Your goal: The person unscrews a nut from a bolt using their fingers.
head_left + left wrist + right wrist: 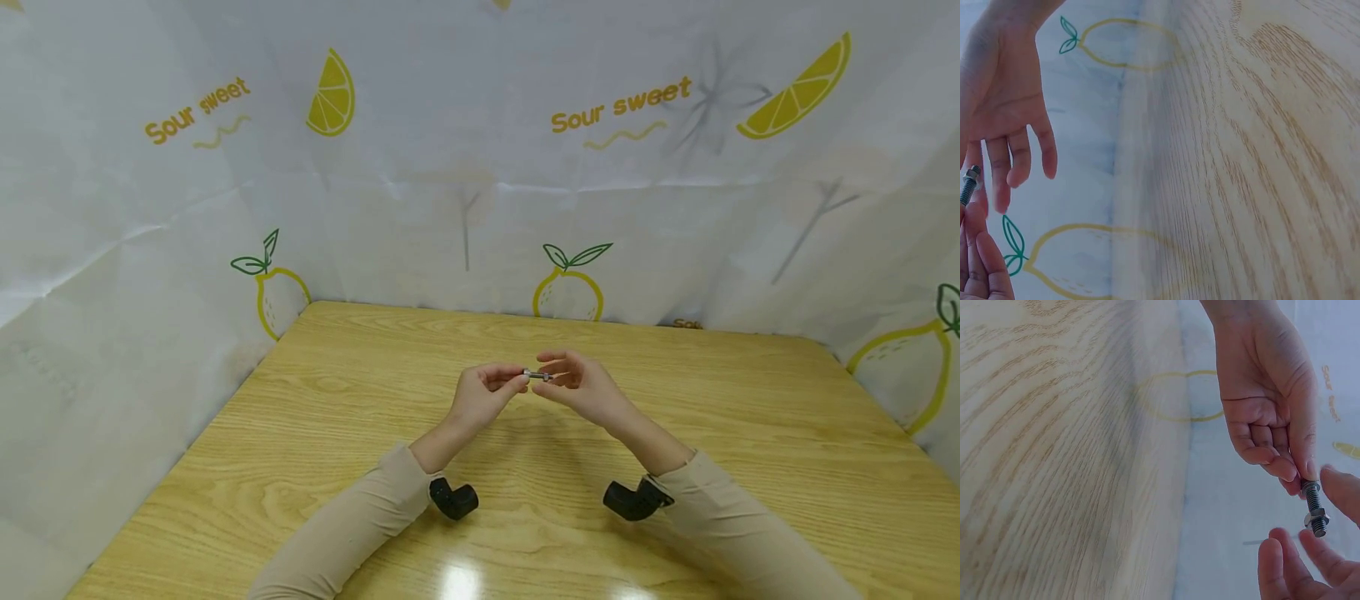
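Observation:
My left hand (480, 396) pinches a metal bolt (537, 375) near its head, between thumb and fingertips, above the wooden table. The threaded end points toward my right hand (592, 390). A hex nut (1317, 518) sits on the thread close to that free end, as the right wrist view shows. Around the nut end my right hand's thumb and fingers are spread apart, with gaps between them and the bolt in that view. In the left wrist view the bolt is cut off at the left edge, its nut (970, 177) in front of the right hand's fingers.
Under both hands lies a wood-grain table (337, 367). A white cloth (420, 225) printed with lemons hangs behind it and along its sides. Black angled pieces (453, 500) are fixed at both wrists, below the beige sleeves (360, 525).

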Demonstrator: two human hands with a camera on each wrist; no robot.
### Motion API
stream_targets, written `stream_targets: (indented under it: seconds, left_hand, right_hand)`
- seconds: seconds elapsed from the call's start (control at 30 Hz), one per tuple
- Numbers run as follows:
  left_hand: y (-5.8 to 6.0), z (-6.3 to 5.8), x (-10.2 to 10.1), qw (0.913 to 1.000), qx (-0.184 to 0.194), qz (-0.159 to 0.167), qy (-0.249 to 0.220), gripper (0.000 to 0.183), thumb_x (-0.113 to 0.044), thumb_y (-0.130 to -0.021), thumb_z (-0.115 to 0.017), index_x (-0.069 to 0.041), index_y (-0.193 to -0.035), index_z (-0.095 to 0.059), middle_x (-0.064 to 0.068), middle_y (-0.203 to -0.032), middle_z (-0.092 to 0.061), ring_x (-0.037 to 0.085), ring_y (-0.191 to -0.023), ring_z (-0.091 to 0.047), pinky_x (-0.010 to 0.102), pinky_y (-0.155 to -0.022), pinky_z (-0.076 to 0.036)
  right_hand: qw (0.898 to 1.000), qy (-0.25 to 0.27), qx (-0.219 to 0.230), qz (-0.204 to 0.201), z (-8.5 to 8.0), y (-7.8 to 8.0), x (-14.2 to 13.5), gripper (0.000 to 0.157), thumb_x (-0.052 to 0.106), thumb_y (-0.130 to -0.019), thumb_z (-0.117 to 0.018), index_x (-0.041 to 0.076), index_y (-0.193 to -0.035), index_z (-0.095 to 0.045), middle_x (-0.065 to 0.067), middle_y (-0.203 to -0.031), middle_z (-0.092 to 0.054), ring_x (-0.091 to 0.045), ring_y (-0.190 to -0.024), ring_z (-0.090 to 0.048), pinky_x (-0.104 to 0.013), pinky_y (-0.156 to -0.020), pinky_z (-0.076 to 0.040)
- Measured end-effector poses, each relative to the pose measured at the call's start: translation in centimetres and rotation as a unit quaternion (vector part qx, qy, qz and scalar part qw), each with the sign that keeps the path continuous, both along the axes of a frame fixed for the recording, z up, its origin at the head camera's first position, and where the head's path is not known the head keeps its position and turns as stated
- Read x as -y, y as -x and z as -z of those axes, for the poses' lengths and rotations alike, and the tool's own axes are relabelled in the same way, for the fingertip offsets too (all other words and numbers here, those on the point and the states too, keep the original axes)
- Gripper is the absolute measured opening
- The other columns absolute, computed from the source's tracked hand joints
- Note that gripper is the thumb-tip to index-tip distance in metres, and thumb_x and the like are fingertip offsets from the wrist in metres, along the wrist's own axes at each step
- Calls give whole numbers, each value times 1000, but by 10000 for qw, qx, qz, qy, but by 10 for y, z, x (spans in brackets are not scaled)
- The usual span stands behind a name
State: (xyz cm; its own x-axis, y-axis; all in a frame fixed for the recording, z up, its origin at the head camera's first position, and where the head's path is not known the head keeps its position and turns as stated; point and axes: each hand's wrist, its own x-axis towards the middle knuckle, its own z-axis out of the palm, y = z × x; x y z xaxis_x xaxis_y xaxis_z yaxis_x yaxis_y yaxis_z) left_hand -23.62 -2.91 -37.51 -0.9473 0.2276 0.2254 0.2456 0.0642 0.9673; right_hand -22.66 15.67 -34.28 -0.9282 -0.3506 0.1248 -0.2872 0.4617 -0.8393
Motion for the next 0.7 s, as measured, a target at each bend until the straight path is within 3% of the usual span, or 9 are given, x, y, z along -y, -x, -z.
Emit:
stream_targets:
  seconds: [0.17,0.33,0.43,0.57,0.7]
  left_hand:
    - [-1,0,1,10000,-51,-26,37,25,-14,-89,-63,2,-109,-67,23,-100,-69,33,-90,-68,44,-75,-54]
    - [-1,1,2,10000,-16,-46,64,25,-14,-89,-63,1,-109,-67,22,-99,-69,32,-90,-68,44,-76,-54]
    - [1,2,1,10000,1,-29,42,25,-13,-89,-64,2,-109,-67,23,-100,-69,32,-90,-68,46,-79,-54]
    - [2,3,1,10000,-31,-8,10,26,-13,-89,-63,3,-109,-67,24,-100,-69,34,-91,-68,45,-79,-54]
    - [2,3,1,10000,-63,6,-13,25,-13,-89,-63,3,-109,-67,24,-100,-69,35,-91,-67,47,-81,-54]
  right_hand:
    - [9995,-141,247,134,-1,0,1,38,31,-98,-50,0,-119,-59,-18,-105,-68,-34,-100,-61,-49,-90,-48]
    - [9998,-11,87,194,0,1,0,30,21,-94,-58,2,-116,-60,-17,-113,-64,-31,-103,-61,-43,-87,-51]
    - [9998,89,8,182,1,1,-1,33,18,-91,-62,2,-119,-57,-19,-118,-60,-29,-103,-59,-42,-88,-50]
    - [9999,9,63,148,1,2,-1,38,25,-93,-58,2,-124,-55,-20,-116,-63,-32,-103,-60,-45,-89,-49]
    - [9997,-24,139,179,1,2,0,36,28,-96,-53,0,-116,-60,-19,-106,-67,-35,-102,-61,-47,-89,-49]
